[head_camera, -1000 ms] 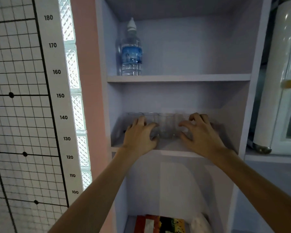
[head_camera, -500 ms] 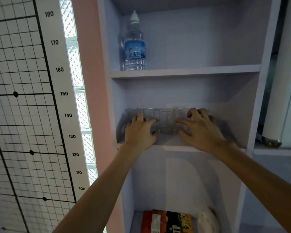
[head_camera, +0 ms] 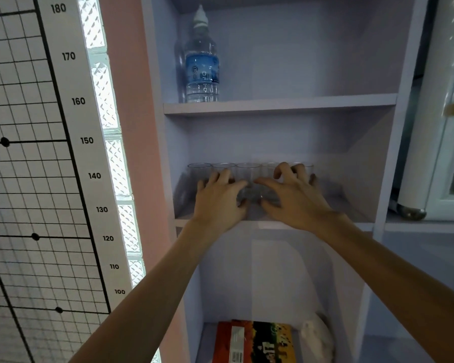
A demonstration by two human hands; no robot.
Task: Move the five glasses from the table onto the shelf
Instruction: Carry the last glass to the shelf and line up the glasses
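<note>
- On the middle shelf [head_camera: 273,223] of the cabinet, a row of clear glasses [head_camera: 248,176] stands side by side, rims level, set back from the front edge. I count five rims, though the two on the right sit partly behind my fingers, so the count is a judgement.
- My left hand [head_camera: 219,203] is spread over the fronts of the second and third glasses: fingers fanned and loosely curled, palm near the shelf lip. I cannot tell whether it presses on the glass or only hovers against it.
- My right hand [head_camera: 294,200] is clawed over the fourth and fifth: thumb stretched left towards the middle glass, fingertips hooked near the rims. No glass is lifted or closed around, as far as I can see.
- Reading: placing looks done; the step in hand looks like squaring up the row.
- To do it well I would push low on the walls, not at the rims. Tall light glass tips if nudged high.
- Move both hands together and slowly, so neighbours do not clink or ride up on one another.
- Leftmost glass [head_camera: 199,174] stands near the side wall; leave it alone.
- Draw fingers straight back on release, well clear of the rims.
- Water bottle [head_camera: 201,61] on the shelf above and the box [head_camera: 254,341] below are out of the way.
</note>
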